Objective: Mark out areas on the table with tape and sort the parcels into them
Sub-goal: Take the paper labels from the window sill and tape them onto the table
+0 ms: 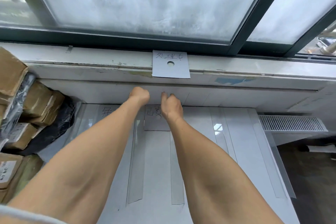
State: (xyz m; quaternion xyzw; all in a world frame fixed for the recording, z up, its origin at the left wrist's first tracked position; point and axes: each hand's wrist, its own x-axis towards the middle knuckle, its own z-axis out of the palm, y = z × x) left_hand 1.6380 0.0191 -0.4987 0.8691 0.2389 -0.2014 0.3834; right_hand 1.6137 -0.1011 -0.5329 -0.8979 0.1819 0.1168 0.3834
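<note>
Two bare forearms (87, 165) stretch from 6 o'clock across the white table (156, 169), between clear tape strips (177, 169) laid lengthwise. At 12 o'clock, against the wall, the left hand (140, 95) is balled and the right hand (171, 106) curls above a handwritten card (154, 123). Whether either pinches anything, I cannot tell. Brown parcels (39, 100) sit stacked at 9 o'clock.

The surface (200, 123) is showing a glossy pale grey-white, and clear tape strips (134, 178) are lying along it as faint lengthwise stripes. Brown parcels (36, 100) are carrying white labels with dark print, beside black plastic wrap (60, 120). A white card (171, 64) is bearing black handwritten characters. The window frame (127, 38) is looking dark grey.
</note>
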